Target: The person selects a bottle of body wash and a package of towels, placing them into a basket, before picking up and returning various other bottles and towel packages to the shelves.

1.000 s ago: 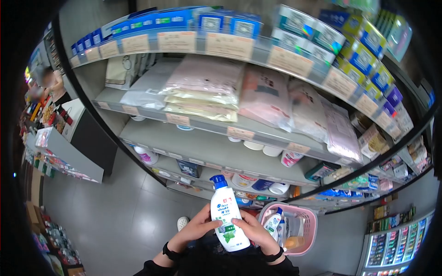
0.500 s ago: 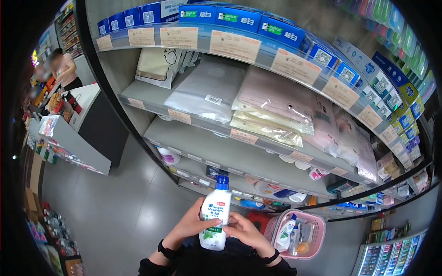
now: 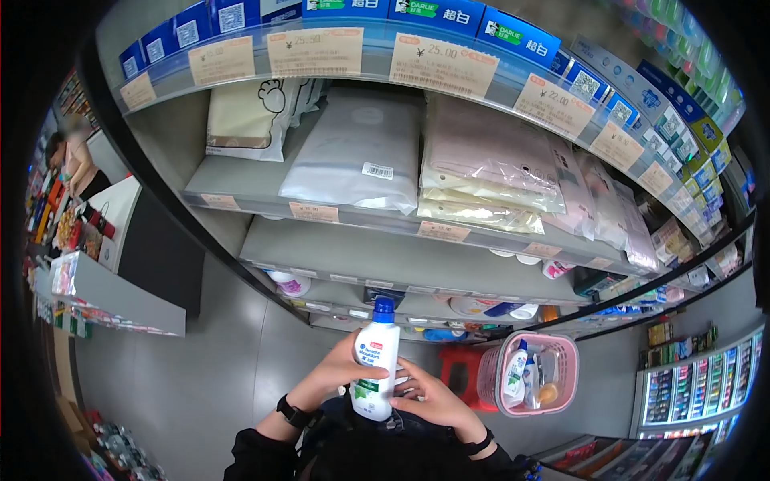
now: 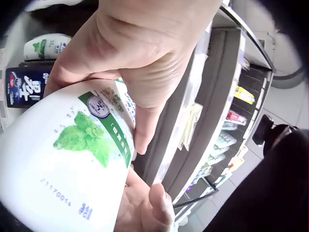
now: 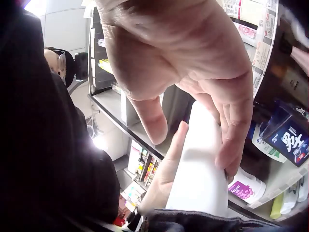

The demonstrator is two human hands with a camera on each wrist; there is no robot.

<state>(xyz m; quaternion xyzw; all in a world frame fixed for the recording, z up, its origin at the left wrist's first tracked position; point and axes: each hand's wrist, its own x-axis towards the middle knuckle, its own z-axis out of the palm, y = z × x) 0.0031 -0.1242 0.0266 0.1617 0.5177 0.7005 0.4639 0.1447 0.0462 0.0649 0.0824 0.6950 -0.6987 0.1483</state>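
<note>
Low in front of the shelves point(image 3: 345, 244), you have a white bottle point(image 3: 374, 361), blue cap point(image 3: 385, 310) pointing away from you and printed label turned up toward your head. Your left hand point(image 3: 341, 371) has a firm hold of it: the thumb lies across the label and the fingers go round the far side. Your right hand point(image 3: 433, 399) is loosely spread at the bottle's other side; its fingers rest against the plastic, while the thumb stands off from it in the right wrist view, so it seems to steady rather than grip.

To your right, near but apart from the bottle, a pink basket point(image 3: 576, 365) holds a similar bottle point(image 3: 516, 380) among other goods, with a red stool point(image 3: 455, 370) just beside it.

The step in hand looks like checking the label, with the bottle neither on a shelf nor in the basket. Moving on from this would call for keeping the left grip secure and either closing the right hand round the bottle or drawing it clear. If the basket is your choice, swing the bottle right, past the rim, and lower it beside the similar one.
</note>
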